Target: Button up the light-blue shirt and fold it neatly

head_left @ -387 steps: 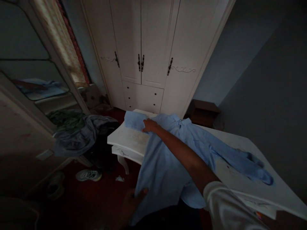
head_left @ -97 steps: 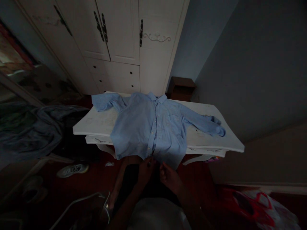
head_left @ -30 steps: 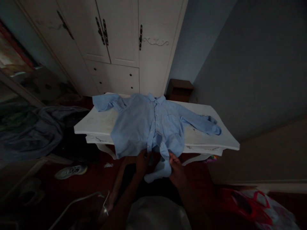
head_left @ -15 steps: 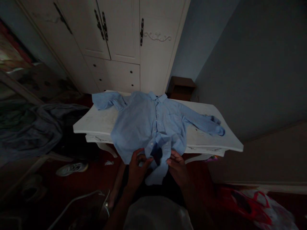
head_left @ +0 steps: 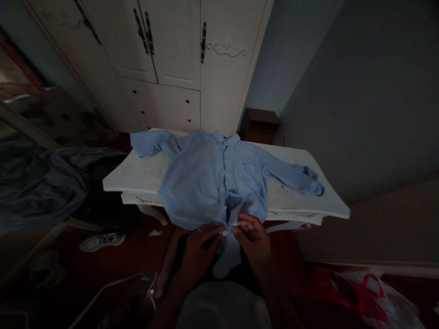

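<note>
A light blue button-up shirt (head_left: 195, 183) lies face up on a white table (head_left: 137, 176), collar toward the wardrobe and sleeves spread to both sides. Its lower hem hangs over the near edge. At the lower placket, my left hand (head_left: 202, 251) pinches one front edge beside a small white button (head_left: 225, 233). My right hand (head_left: 254, 237) pinches the other front edge, its fingertips almost meeting the left ones. Above the hands the placket gapes slightly. Whether the button sits in its hole I cannot tell.
A white wardrobe (head_left: 178, 50) stands behind the table, with a small brown cabinet (head_left: 262, 121) beside it. Clothes (head_left: 65, 183) are heaped at the left, above a shoe (head_left: 103, 242) on the floor. Red and white plastic bags (head_left: 373, 292) lie at the lower right.
My hands have come together at the placket, drawing the two front edges close. The gap between the edges has narrowed, and the shirt's body stays in place on the table.
</note>
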{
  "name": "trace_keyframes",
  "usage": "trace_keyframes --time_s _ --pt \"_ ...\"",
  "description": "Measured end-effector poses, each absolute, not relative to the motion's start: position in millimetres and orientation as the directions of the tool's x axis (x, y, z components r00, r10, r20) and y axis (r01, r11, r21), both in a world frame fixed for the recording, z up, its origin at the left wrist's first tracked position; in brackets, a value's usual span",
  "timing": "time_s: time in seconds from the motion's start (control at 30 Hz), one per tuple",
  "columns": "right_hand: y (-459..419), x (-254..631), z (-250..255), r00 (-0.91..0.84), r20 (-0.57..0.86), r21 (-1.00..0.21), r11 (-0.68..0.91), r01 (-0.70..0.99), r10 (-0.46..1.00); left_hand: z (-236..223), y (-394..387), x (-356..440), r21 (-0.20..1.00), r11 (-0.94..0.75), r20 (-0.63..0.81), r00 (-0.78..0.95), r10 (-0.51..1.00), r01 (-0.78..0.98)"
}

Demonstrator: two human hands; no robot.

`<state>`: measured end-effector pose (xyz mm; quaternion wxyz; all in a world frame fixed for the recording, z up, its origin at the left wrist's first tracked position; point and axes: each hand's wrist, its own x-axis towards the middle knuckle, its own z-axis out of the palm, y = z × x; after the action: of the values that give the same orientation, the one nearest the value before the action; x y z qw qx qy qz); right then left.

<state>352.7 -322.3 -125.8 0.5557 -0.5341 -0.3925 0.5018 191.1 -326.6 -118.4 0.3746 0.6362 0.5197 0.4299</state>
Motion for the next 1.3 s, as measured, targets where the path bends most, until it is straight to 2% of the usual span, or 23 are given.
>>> trace_keyframes --time_s 0.13,0.23,0.33,0.5,0.6,0.7,0.8,0.97,1.17,1.3 --pt "-324.5 353.3 -120.9 0.186 -0.085 -0.983 -0.052 -0.176 0.979 -110.2 -324.9 195.4 0.896 -0.226 0.202 0.103 0.974 0.383" --pt "-325.7 355.7 -116.6 0.209 -0.029 -0.987 0.005 -0.159 0.978 -106.7 -323.9 198.8 0.841 -0.314 0.325 0.051 0.944 0.44" --pt "-325.9 358.1 -111.8 0.249 0.018 -0.993 0.046 -0.107 0.968 -104.0 -322.7 201.7 0.746 -0.428 0.481 0.031 0.876 0.51" --pt "-325.1 360.1 -101.1 0.327 0.095 -0.995 0.099 0.003 0.94 -99.4 -319.4 203.4 0.581 -0.487 0.631 0.016 0.776 0.652" --pt "-324.5 360.0 -98.3 0.381 0.178 -0.983 0.143 0.118 0.907 -97.1 -314.6 204.3 0.487 -0.584 0.695 0.117 0.709 0.649" --pt "-323.3 361.4 -103.1 0.401 0.255 -0.961 0.186 0.202 0.88 -96.3 -308.6 207.8 0.467 -0.666 0.692 0.229 0.685 0.581" --pt "-320.7 366.1 -110.3 0.397 0.305 -0.941 0.211 0.264 0.866 -98.6 -303.9 212.7 0.477 -0.715 0.707 0.261 0.657 0.511" --pt "-315.5 376.6 -112.8 0.456 0.282 -0.95 0.178 0.257 0.844 -109.0 -301.0 215.2 0.493 -0.766 0.694 0.345 0.632 0.412" --pt "-319.1 369.8 -121.4 0.328 0.241 -0.948 0.149 0.281 0.913 -117.2 -297.3 212.2 0.478 -0.697 0.569 0.416 0.709 0.534" --pt "-322.8 359.8 -125.7 0.296 0.182 -0.973 0.129 0.19 0.938 -114.7 -297.3 210.5 0.455 -0.657 0.568 0.372 0.734 0.6"
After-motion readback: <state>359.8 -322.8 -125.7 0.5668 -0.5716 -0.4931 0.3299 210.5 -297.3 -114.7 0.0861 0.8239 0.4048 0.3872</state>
